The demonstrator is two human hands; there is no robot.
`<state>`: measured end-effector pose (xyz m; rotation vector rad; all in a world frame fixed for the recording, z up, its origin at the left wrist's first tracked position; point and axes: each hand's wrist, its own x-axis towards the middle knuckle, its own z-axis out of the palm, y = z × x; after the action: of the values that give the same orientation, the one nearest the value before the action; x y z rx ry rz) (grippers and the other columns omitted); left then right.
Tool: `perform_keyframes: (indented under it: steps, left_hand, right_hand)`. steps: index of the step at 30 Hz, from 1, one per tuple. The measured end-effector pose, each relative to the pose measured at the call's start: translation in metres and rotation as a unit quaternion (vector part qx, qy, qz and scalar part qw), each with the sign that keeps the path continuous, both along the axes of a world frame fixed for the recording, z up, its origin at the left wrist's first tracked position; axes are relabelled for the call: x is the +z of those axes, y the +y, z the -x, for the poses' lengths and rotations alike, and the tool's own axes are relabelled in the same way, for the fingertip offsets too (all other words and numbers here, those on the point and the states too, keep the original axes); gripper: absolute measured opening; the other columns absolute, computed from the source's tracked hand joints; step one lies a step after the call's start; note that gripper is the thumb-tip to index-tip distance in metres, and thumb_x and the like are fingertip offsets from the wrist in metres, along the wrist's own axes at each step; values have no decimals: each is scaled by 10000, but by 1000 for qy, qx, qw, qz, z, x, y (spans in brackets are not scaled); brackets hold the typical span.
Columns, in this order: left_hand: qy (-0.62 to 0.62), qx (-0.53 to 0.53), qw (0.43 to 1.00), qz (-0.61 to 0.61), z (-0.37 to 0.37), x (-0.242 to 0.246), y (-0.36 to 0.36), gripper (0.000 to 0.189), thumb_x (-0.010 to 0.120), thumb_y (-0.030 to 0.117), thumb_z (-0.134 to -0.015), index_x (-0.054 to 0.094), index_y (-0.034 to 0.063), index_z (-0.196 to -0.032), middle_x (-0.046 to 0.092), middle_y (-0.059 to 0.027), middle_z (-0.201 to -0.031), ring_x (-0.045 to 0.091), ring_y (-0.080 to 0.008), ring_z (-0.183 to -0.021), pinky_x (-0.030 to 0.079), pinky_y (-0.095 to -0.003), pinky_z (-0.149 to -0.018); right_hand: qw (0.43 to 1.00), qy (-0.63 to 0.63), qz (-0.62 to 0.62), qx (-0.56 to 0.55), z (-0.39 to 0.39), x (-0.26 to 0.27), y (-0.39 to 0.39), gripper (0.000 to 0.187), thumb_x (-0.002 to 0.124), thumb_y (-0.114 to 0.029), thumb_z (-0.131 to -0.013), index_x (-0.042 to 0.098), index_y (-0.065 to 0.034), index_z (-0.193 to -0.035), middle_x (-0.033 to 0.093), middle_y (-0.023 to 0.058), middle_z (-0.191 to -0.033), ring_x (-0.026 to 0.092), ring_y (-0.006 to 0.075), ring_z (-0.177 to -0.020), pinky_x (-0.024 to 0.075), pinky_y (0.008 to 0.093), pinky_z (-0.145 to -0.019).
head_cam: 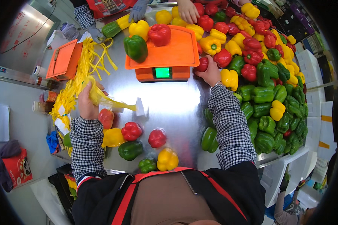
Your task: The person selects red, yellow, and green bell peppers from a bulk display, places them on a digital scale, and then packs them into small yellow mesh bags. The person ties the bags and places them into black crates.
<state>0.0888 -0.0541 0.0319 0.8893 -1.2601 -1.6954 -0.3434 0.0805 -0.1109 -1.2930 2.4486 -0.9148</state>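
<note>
My left hand (87, 101) holds a yellow mesh bag (98, 94) that trails to the right, with a white tag (140, 106) at its end. The fingers of my right hand (213, 73) are curled around a red bell pepper (202, 64), just off the right edge of an orange scale (174, 56). On the scale's tray sit a green pepper (135, 48), a red pepper (159, 34) and a yellow pepper (139, 29). Its small display (162, 72) glows green.
Mixed bell peppers (252, 56) and green ones (263, 95) are heaped along the right side. Several loose peppers (131, 150) lie near my body. Yellow mesh bags (73, 84) hang beside a second orange scale (63, 60). Across the table, a co-worker's gloved hand (139, 9) and a bare hand (188, 11) reach in.
</note>
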Motion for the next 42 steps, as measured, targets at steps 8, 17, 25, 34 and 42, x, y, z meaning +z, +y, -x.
perform_keyframes:
  steps: [8, 17, 25, 34, 42]
  left_hand:
    - [13, 56, 997, -46, -4, 4, 12, 278, 482, -36, -775, 486, 62, -1035, 577, -117, -895, 565, -190, -690, 474, -283, -492]
    - [-24, 70, 992, -104, 11, -5, 24, 255, 514, 73, -814, 484, 127, -1061, 516, -29, -802, 370, -69, -510, 298, -191, -424]
    - [-37, 81, 995, -43, -30, -11, 28, 234, 511, 206, -882, 498, 101, -1090, 482, 1, -770, 365, -54, -513, 286, -193, -433]
    - [-46, 37, 996, -72, -2, -31, 38, 144, 527, 198, -923, 520, 67, -982, 495, -12, -767, 375, -63, -492, 311, -200, -414]
    - [-77, 37, 993, -86, -4, -28, 43, 92, 557, 151, -923, 526, 78, -969, 497, 4, -717, 395, -51, -487, 318, -200, -412]
  right_hand:
    - [972, -80, 191, -112, -7, 21, 5, 813, 853, -234, -604, 451, -22, -1279, 579, 235, -1172, 589, 381, -1056, 490, 404, -893]
    - [971, -62, 224, 52, -39, 116, -34, 827, 867, -303, -611, 461, -32, -1278, 594, 189, -1154, 611, 328, -1051, 496, 391, -900]
    - [964, 4, 254, -79, -28, 85, -7, 791, 828, -257, -619, 443, -73, -1285, 556, 213, -1175, 592, 379, -1030, 492, 417, -885]
    - [989, 133, -59, 42, 14, 33, 15, 634, 803, -334, -656, 539, -56, -1161, 579, 197, -1090, 587, 388, -993, 496, 430, -850]
    - [944, 204, -255, -57, 95, 38, -14, 873, 843, -362, -560, 441, -63, -1276, 562, 199, -1205, 515, 399, -1143, 454, 454, -951]
